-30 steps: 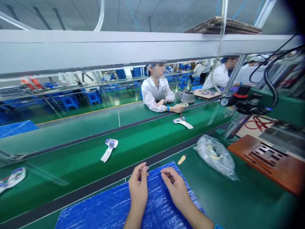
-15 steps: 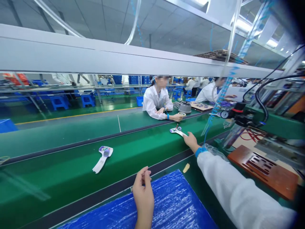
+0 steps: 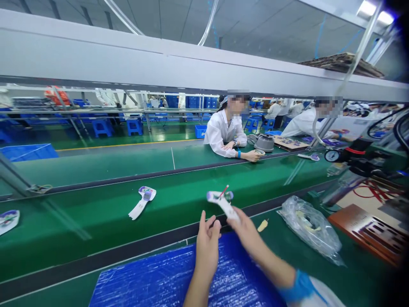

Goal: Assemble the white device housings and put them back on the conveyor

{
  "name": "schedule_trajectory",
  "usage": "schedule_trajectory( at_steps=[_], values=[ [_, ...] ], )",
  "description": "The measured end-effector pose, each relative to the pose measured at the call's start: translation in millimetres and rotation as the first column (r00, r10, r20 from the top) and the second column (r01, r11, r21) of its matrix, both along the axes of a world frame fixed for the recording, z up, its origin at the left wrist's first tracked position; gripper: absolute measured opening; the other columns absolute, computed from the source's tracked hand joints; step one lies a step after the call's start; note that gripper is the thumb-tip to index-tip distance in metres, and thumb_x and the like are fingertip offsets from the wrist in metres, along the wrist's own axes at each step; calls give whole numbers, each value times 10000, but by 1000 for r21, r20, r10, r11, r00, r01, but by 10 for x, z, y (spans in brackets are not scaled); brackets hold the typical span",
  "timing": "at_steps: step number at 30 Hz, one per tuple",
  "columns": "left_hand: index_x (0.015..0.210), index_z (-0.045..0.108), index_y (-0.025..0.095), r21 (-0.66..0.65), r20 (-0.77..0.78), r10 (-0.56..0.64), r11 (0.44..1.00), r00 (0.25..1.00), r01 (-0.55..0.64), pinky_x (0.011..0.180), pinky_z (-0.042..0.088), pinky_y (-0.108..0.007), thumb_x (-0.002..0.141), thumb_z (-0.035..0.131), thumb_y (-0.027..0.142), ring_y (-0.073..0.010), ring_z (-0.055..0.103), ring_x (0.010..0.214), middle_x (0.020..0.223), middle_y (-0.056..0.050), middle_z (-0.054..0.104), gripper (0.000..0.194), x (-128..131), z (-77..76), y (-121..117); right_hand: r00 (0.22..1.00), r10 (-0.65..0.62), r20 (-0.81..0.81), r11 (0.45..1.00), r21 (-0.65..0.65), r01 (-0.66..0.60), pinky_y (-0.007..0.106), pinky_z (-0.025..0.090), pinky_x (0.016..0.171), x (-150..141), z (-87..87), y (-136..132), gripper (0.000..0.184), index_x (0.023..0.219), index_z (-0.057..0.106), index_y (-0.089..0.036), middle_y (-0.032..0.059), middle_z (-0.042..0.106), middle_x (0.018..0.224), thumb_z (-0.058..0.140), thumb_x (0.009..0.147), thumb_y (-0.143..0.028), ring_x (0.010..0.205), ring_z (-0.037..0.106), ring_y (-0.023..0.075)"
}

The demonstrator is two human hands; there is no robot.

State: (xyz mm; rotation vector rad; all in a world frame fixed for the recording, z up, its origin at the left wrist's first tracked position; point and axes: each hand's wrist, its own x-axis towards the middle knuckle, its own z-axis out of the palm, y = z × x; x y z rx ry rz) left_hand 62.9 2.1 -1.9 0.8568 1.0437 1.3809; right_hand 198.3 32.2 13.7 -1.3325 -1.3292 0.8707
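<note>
In my right hand (image 3: 244, 230) is the handle of an opened white and purple housing (image 3: 225, 205), shaped like a handheld thermometer gun. Green electronics and a red piece sticking up show at its head. My left hand (image 3: 207, 241) is just left of it, over the blue plastic-wrapped pad (image 3: 150, 277). Its fingers are apart and slightly bent, with nothing in them. A similar housing (image 3: 140, 204) lies on the green conveyor belt (image 3: 105, 217) further left. Another housing (image 3: 9, 221) is cut off by the left edge.
A clear plastic bag (image 3: 311, 230) and a small cream-coloured piece (image 3: 263, 225) lie right of the pad. Beyond them are a brown slotted fixture (image 3: 367, 230) and a pressure gauge (image 3: 332, 155). Across the belt sits a co-worker (image 3: 225, 134) in white, one hand at a ring-shaped roll (image 3: 259, 152).
My right hand has lifted the housing off the belt and drawn it back towards my left hand. The view has swung left, bringing another housing in at the left edge.
</note>
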Motion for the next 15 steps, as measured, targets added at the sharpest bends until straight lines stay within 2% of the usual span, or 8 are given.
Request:
schedule_trajectory(
  at_steps=[2, 4, 6, 8, 9, 11, 13, 15],
  values=[
    [1373, 406, 162, 7, 53, -65, 998, 996, 65, 769, 515, -285, 796, 655, 386, -218, 651, 963, 1244, -161, 597, 668, -30, 33, -7, 989, 150, -5, 988, -44, -150, 369, 510, 801, -99, -70, -489, 446, 1246, 591, -224, 88, 693, 1044, 615, 830, -385, 959, 633, 258],
    [1230, 551, 136, -6, 0, -166, 986, 986, 166, 755, 503, -289, 744, 650, 263, -219, 660, 885, 1104, -129, 671, 511, -111, 110, -30, 997, 72, 39, 996, -47, -70, 373, 503, 805, -45, -89, -747, 340, 1128, 661, -227, 90, 697, 979, 550, 879, -431, 936, 625, 263],
    [1145, 621, 135, -16, -142, -349, 936, 926, 351, 769, 494, -311, 740, 591, 191, -221, 659, 844, 1022, -105, 700, 410, -220, 218, -67, 995, -78, 66, 997, 6, 78, 363, 497, 786, 110, -89, -774, 327, 1036, 689, -216, 88, 683, 949, 515, 895, -453, 867, 615, 248],
    [1176, 627, 178, -20, -395, -458, 871, 797, 491, 821, 476, -357, 756, 555, 162, -238, 648, 870, 1009, -86, 707, 427, -319, 324, -104, 994, -73, 81, 997, 30, 71, 335, 495, 713, 272, -99, -678, 328, 1049, 687, -208, 66, 662, 884, 535, 883, -447, 749, 592, 213],
    [1195, 623, 202, -21, -554, -416, 872, 721, 488, 857, 458, -390, 751, 568, 157, -260, 633, 919, 1026, -84, 703, 450, -353, 367, -119, 996, -7, 90, 1000, 22, 5, 320, 490, 670, 332, -109, -624, 330, 1075, 682, -207, 51, 649, 843, 551, 877, -436, 697, 575, 195],
    [1211, 614, 228, 39, -832, -176, 927, 525, 373, 907, 407, -453, 733, 605, 153, -310, 576, 1028, 1097, -91, 678, 483, -382, 424, -138, 983, 149, 108, 989, 0, -150, 302, 480, 633, 390, -127, -553, 321, 1110, 677, -212, 33, 631, 804, 563, 878, -403, 665, 561, 176],
    [1163, 624, 228, 181, -931, 82, 950, 357, 254, 915, 375, -463, 760, 585, 145, -318, 529, 1080, 1141, -92, 647, 414, -370, 456, -148, 963, 232, 135, 972, 13, -236, 306, 484, 660, 385, -130, -546, 282, 1097, 686, -225, 40, 638, 830, 549, 894, -363, 710, 581, 179],
    [1021, 636, 221, 229, -931, 138, 942, 337, 247, 836, 404, -382, 797, 509, 115, -254, 567, 965, 1038, -66, 655, 279, -345, 482, -164, 945, 280, 170, 955, 46, -292, 322, 488, 711, 360, -115, -575, 242, 1061, 701, -233, 56, 655, 885, 542, 899, -316, 773, 602, 189]
  ],
)
